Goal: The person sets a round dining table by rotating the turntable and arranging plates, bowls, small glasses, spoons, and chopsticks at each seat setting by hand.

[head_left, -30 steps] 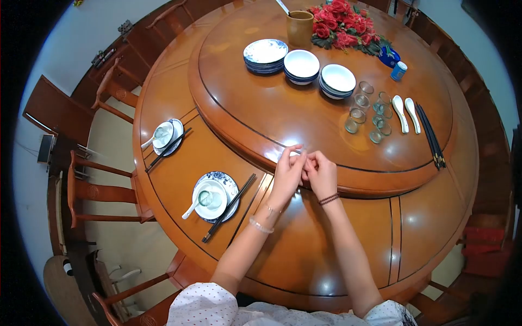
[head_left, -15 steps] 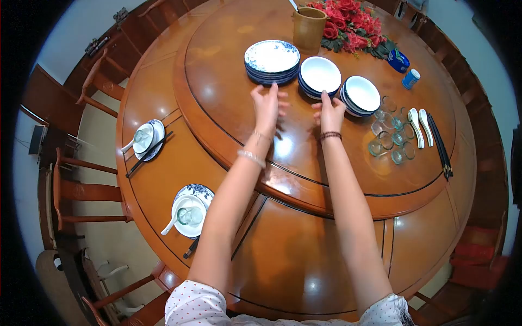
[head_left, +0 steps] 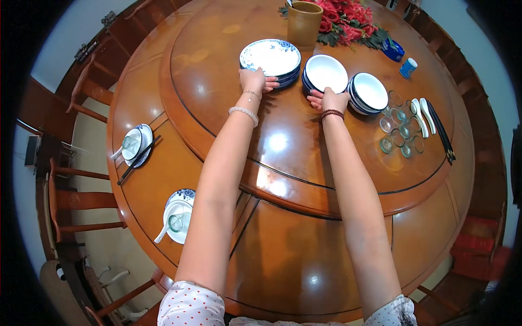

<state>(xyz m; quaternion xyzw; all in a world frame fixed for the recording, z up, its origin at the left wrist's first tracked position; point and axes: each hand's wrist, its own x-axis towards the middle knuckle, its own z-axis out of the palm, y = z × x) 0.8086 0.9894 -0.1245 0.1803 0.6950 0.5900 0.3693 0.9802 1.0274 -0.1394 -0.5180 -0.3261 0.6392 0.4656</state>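
My left hand (head_left: pixel 256 81) is at the near edge of the stack of blue-patterned plates (head_left: pixel 271 56), thumb over the rim and fingers against the stack's side. At the near side of the middle stack of white bowls (head_left: pixel 326 73) is my right hand (head_left: pixel 329 100), its thumb near the rim and its fingers beside the base. Both stacks rest on the raised round turntable (head_left: pixel 283 125). Another bowl stack (head_left: pixel 371 91) stands just right of my right hand.
Glass cups (head_left: pixel 403 132), white spoons (head_left: pixel 427 115) and black chopsticks (head_left: pixel 441 130) lie to the right. Behind are a brown pot (head_left: pixel 303 26), red flowers (head_left: pixel 348 19) and a blue can (head_left: pixel 408 68). Two place settings (head_left: pixel 178 220) (head_left: pixel 136 144) stand at the left.
My hands were together above the turntable's near edge. They parted and reached forward, the left to the plate stack and the right to the middle bowls. The view has also shifted.
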